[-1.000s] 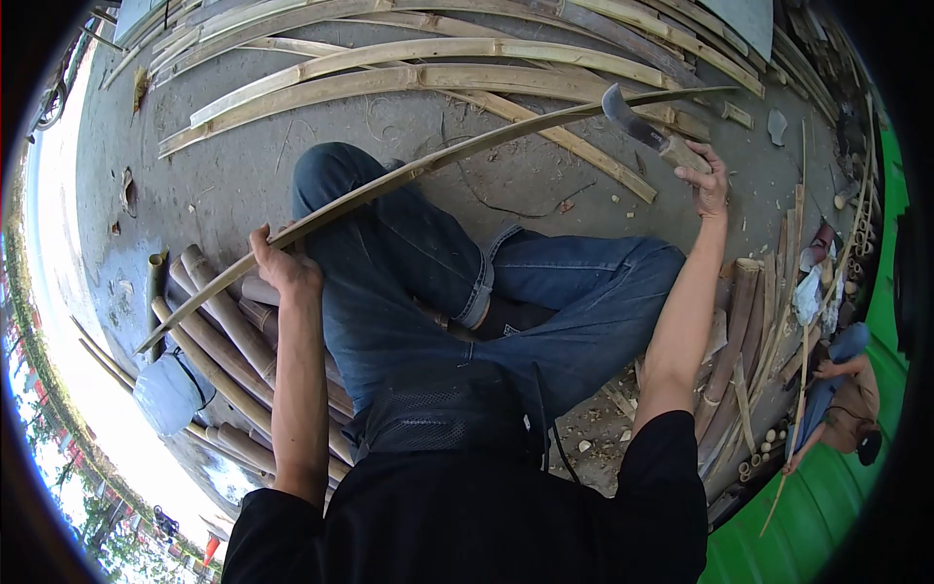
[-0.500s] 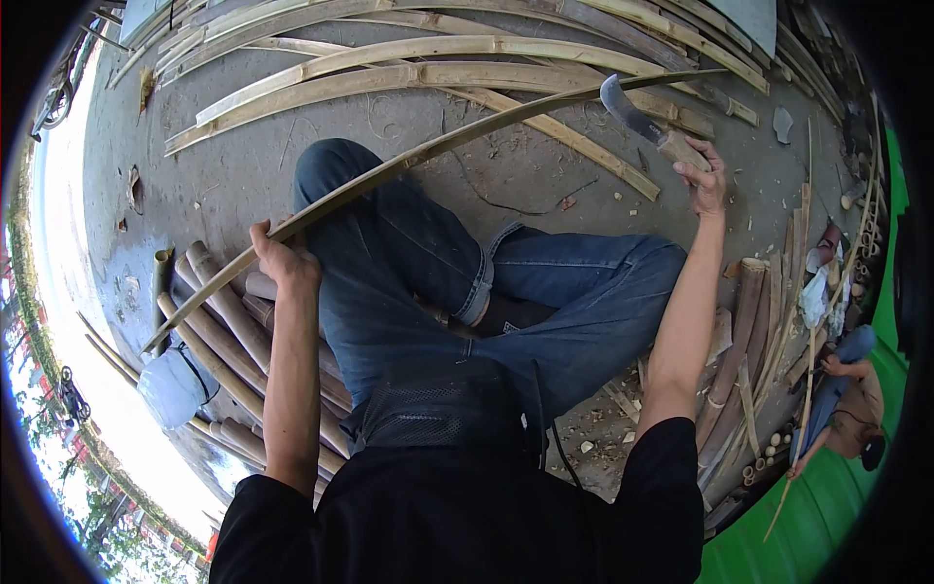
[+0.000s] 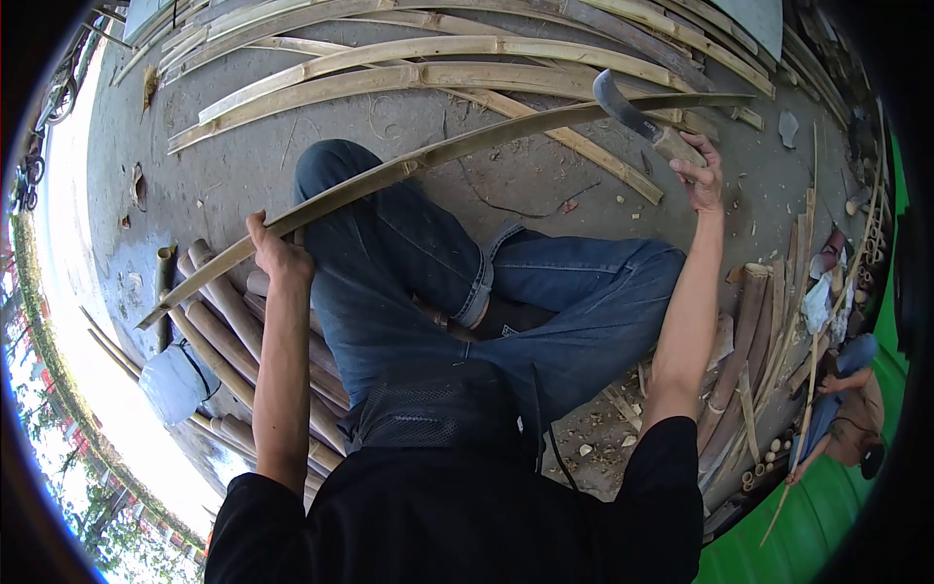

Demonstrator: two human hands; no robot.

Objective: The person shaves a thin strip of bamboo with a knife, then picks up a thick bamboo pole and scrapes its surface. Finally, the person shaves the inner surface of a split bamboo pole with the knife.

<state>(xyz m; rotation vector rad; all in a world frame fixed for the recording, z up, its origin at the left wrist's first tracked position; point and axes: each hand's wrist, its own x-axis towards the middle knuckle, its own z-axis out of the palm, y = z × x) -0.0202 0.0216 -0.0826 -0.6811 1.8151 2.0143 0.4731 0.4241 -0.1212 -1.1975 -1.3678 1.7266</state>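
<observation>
My left hand (image 3: 279,255) is closed around a long split bamboo strip (image 3: 457,148), near its lower left end. The strip slants up across my bent left knee and reaches to the upper right, over other strips on the floor. In my right hand (image 3: 702,175) is a machete (image 3: 623,105) with a short curved dark blade and a thick pale wooden handle. Its blade points up and left, overlapping the right part of the strip in this view. My fingers wrap the handle's lower end.
Split bamboo lengths (image 3: 418,75) lie across the concrete floor ahead. Bamboo poles (image 3: 219,292) are heaped by my left thigh, beside a clear plastic container (image 3: 173,384). More bamboo (image 3: 744,336) lies right, with shavings nearby. A co-worker (image 3: 851,414) sits far right, holding a thin strip.
The bamboo strip has turned slightly, showing more of its broad face, and its right end sits lower and farther right. My left hand and the machete have shifted a little left.
</observation>
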